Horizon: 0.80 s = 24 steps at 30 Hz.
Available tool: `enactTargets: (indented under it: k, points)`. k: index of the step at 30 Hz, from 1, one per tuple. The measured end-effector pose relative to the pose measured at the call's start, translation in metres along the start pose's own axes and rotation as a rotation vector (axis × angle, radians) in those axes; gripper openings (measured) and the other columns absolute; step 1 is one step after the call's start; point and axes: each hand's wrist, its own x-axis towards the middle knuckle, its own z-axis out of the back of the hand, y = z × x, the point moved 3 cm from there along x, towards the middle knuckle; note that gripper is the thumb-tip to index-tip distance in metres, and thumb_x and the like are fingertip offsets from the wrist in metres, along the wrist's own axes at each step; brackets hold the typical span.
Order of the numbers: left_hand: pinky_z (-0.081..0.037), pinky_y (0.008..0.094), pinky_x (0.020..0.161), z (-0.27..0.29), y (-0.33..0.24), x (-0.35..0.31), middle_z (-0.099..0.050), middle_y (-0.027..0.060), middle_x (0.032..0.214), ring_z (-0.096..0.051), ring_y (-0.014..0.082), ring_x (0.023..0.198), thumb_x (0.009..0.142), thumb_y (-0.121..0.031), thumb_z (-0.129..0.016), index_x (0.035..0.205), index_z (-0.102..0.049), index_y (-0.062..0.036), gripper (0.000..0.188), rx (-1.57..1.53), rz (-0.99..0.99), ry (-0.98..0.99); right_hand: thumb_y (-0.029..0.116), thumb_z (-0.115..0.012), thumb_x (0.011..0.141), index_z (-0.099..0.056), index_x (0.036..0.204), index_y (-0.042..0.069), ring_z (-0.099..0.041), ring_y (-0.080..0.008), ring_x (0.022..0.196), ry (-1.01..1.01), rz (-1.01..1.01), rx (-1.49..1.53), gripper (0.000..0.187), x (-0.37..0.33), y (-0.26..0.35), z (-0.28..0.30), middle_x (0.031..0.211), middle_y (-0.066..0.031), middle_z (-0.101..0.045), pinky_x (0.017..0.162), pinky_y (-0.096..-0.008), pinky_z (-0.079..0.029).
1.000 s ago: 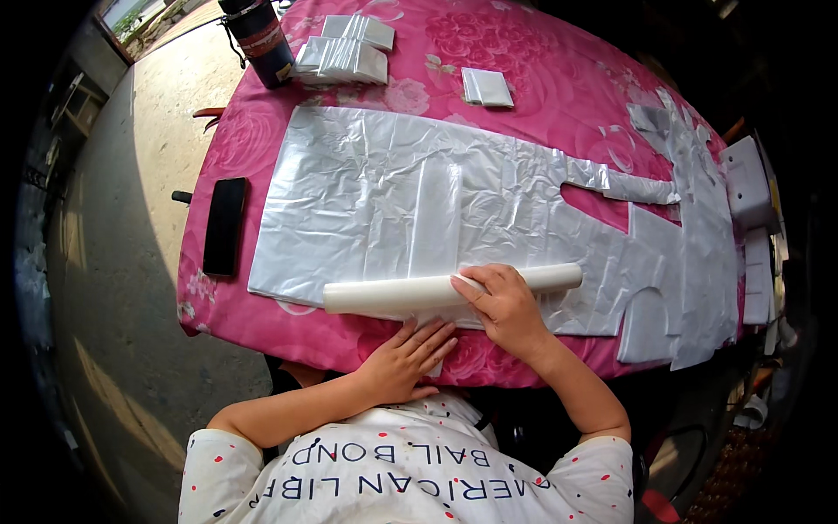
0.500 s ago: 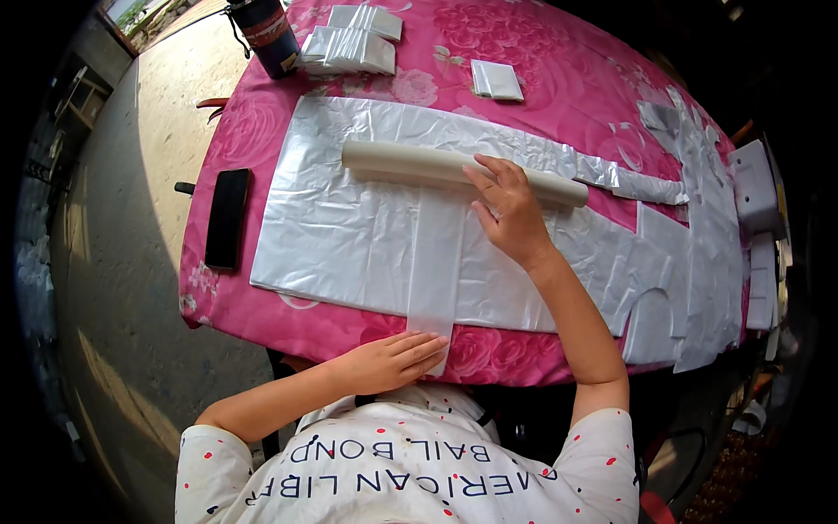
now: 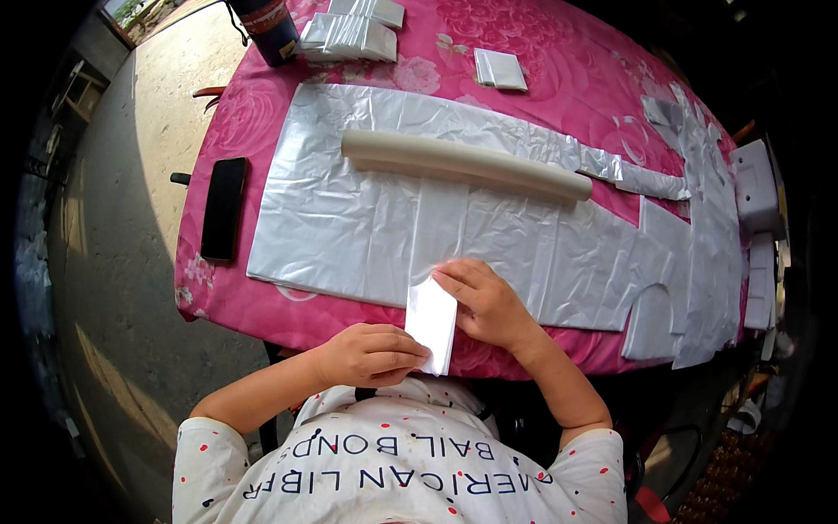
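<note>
Both hands, left hand and right hand, pinch a folded white plastic strip at the bench's near edge, silver plastic bag spread behind, cream roll across it, black phone left edge.
</note>
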Motion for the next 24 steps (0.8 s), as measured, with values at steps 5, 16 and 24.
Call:
enactTargets:
  k: [5, 16, 24]
  points:
    - [-0.052, 0.0329, 0.078, 0.011, 0.01, 0.008, -0.058, 0.0108, 0.112, -0.06, 0.0248, 0.096, 0.07, -0.015, -0.071, 0.11, -0.057, -0.0032, 0.044, 0.03, -0.034, -0.023, 0.0, -0.064, 0.068, -0.066, 0.098, 0.004, -0.058, -0.0258, 0.092, -0.137, -0.036, -0.067, 0.03, -0.004, -0.004, -0.01, 0.1, -0.0078, -0.063, 0.08, -0.0343, -0.048]
    - [-0.041, 0.0389, 0.095, -0.008, 0.043, 0.01, -0.057, 0.0103, 0.117, -0.054, 0.0242, 0.11, 0.062, -0.012, -0.066, 0.117, -0.053, -0.0034, 0.057, 0.5, 0.225, 0.204, 0.002, -0.064, 0.068, -0.066, 0.1, 0.007, -0.057, -0.0259, 0.093, -0.141, 0.03, -0.225, 0.032, -0.01, 0.003, -0.01, 0.103, -0.0076, -0.062, 0.08, -0.0351, -0.047]
    - [-0.044, 0.0396, 0.085, 0.001, 0.049, 0.016, -0.061, 0.0135, 0.109, -0.057, 0.0272, 0.1, 0.074, -0.012, -0.06, 0.118, -0.052, -0.0015, 0.046, 0.176, 0.496, 0.061, 0.006, -0.062, 0.074, -0.068, 0.093, 0.006, -0.06, -0.024, 0.077, -0.137, -0.125, -0.029, 0.02, -0.005, -0.004, -0.004, 0.087, -0.0065, -0.065, 0.067, -0.0322, -0.049]
